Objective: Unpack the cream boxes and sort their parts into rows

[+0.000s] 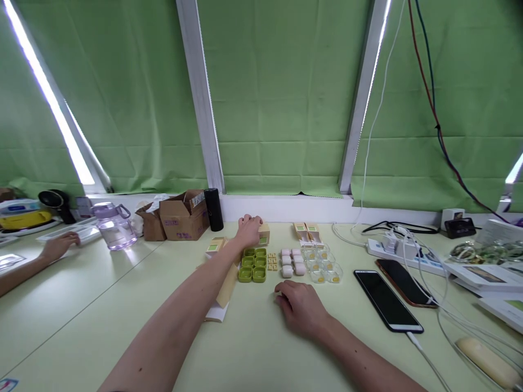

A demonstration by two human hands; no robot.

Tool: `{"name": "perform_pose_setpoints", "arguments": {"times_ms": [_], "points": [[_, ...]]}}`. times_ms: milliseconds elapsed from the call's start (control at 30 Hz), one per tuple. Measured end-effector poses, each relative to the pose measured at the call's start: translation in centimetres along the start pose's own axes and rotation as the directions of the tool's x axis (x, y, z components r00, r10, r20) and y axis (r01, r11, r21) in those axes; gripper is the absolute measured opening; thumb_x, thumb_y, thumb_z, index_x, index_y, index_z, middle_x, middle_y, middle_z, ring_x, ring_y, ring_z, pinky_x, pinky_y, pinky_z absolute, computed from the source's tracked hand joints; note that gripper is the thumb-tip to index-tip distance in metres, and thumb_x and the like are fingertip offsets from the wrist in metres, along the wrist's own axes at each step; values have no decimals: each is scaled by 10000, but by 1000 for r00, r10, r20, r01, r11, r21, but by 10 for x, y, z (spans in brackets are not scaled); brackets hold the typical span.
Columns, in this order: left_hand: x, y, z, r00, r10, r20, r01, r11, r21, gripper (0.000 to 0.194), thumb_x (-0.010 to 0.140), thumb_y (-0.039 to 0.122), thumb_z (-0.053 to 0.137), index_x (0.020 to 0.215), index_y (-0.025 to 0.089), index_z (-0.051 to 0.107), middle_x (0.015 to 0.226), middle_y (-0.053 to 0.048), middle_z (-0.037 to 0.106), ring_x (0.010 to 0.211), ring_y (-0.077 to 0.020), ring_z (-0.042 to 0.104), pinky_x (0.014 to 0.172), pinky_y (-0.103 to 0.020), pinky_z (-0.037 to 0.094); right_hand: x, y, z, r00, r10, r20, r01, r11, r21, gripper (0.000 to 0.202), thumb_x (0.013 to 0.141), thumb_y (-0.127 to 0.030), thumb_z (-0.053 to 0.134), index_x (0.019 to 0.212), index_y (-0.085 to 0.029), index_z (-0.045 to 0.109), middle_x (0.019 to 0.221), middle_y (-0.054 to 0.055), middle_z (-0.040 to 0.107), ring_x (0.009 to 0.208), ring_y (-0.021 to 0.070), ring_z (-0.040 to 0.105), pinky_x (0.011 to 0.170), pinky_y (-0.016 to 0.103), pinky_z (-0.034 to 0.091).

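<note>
My left hand (249,231) reaches to the back of the table, its fingers bent at a small cream box (264,234) with a green label. Resting on the tabletop, my right hand (301,306) has its fingers curled; nothing shows in them. Between the hands are green square cups (252,265), small tan pieces (272,262) and pale pink rounded blocks (286,270), each kind in two columns. Clear round cups with yellow bits (324,265) stand to their right. Two cream boxes (308,234) lie behind them. Beneath my left forearm are more cream boxes (226,288), partly hidden.
A black cylinder (213,209), cardboard box (184,218) and purple bottle (114,226) stand at the back left. Another person's hand (61,246) is at far left. Two phones (388,300), a power strip (425,261) and loose cables lie to the right.
</note>
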State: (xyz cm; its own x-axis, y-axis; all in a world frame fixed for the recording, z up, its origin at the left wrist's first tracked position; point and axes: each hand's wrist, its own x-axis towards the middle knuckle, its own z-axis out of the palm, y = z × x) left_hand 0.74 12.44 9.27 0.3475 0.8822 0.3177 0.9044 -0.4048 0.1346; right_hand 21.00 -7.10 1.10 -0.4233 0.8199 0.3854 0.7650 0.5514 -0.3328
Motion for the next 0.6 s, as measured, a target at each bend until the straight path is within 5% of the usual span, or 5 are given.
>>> {"name": "perform_pose_setpoints", "arguments": {"times_ms": [100,300,433,600], "points": [[-4,14,-12,998,37,-49,-40,997,-66,314,873,272,651,1160,205,544,1214,-129,652,1238,-356,425,1031,-488,332,2,10,-1,979,-58,-198,61,998,8,177,939,-166,524,1022,-222,670,915,41,765,736,182,694,632,279,384],[-40,51,-37,980,175,-91,-190,962,-195,285,903,257,636,1164,226,527,1230,-107,607,1251,-299,435,1022,-420,425,6,33,-23,808,1,-589,50,996,70,181,1002,-230,486,1018,-199,663,836,46,748,645,157,653,627,265,430],[-85,75,-48,954,268,-132,-296,903,-311,256,900,208,624,1135,229,526,1162,-105,585,1220,-310,440,1021,-472,432,9,42,-41,748,175,-640,-56,978,202,187,997,-310,505,976,-210,661,710,4,686,560,149,582,591,264,425],[-138,95,-53,957,282,-64,-285,887,-362,228,888,194,636,1084,234,526,1120,-98,570,1156,-302,471,960,-454,459,12,42,-52,752,294,-590,-102,936,337,202,988,-358,504,992,-221,652,669,-18,641,563,156,567,585,263,423]]}}
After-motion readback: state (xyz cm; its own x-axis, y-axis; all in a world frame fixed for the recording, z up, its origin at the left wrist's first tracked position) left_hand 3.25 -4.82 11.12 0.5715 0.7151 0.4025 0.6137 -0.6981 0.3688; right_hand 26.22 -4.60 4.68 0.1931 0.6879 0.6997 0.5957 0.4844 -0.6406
